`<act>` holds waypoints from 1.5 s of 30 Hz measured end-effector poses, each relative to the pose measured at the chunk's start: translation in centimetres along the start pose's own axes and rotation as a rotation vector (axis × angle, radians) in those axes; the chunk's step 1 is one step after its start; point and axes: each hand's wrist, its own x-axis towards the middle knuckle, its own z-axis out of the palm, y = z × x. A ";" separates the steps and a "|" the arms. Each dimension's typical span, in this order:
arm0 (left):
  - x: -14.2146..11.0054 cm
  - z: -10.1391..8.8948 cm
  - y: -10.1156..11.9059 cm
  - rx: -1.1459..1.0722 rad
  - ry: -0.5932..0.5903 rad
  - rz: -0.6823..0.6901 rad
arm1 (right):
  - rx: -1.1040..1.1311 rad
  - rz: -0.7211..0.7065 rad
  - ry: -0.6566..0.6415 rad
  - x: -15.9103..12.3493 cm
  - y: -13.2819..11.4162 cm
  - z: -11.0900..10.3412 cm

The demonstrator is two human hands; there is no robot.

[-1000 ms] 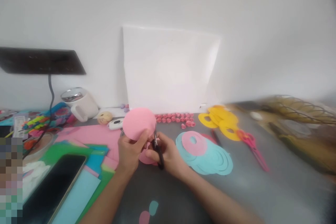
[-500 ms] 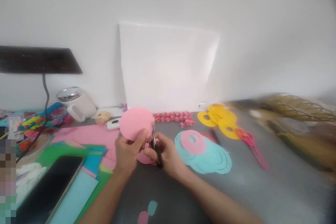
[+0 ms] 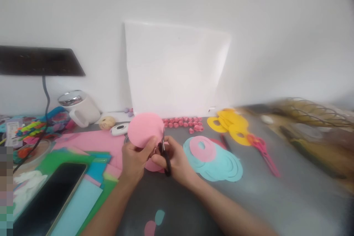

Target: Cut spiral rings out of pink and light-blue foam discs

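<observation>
My left hand (image 3: pixel 136 156) pinches a pink paper circle (image 3: pixel 145 129) along its lower edge, thumb in front. In my right hand (image 3: pixel 175 160) is a pair of black-handled scissors (image 3: pixel 166 160), fingers wrapped round the handles. The blades point up along the right edge of the circle; whether they bite into the paper cannot be made out. Below my hands part of another pink paper piece (image 3: pixel 152 166) shows. Right of them lies a pile of light-blue paper rings (image 3: pixel 221 167), topped by a pink ring (image 3: pixel 195 147).
Yellow rings (image 3: pixel 240 134) and pink scissors (image 3: pixel 265 155) lie at the right. Rolled pink paper pieces (image 3: pixel 185 122) stand in rows before a white board (image 3: pixel 177 70). Leftward are coloured sheets (image 3: pixel 80 199), a phone (image 3: pixel 52 199) and a white mug (image 3: pixel 85 112). Two scraps (image 3: pixel 151 228) lie in front.
The pink circle has shifted and turned slightly in my left hand against the scissors. The whole view has drifted a little; the other things on the table stay put.
</observation>
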 end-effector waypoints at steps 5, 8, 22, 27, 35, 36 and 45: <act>0.0 0.0 -0.2 0.008 -0.005 -0.031 | 0.007 0.000 0.000 0.0 0.0 0.1; 0.0 0.0 -0.3 0.011 0.006 -0.030 | 0.002 -0.004 -0.003 0.0 0.0 0.1; 0.0 0.1 -0.5 -0.072 -0.006 -0.012 | 0.028 0.071 0.033 -0.2 0.2 0.2; 0.1 0.1 -0.4 -0.055 -0.059 -0.020 | 0.026 0.047 0.058 0.0 0.0 0.1; 0.1 0.0 0.3 -0.038 -0.085 -0.030 | 0.019 -0.013 0.025 0.3 -0.1 -0.4; 0.1 0.0 0.4 -0.036 -0.080 -0.032 | 0.023 -0.016 0.020 0.2 -0.1 -0.4; 0.0 0.0 0.6 -0.068 -0.089 -0.009 | 0.048 -0.018 0.015 0.1 0.1 -0.4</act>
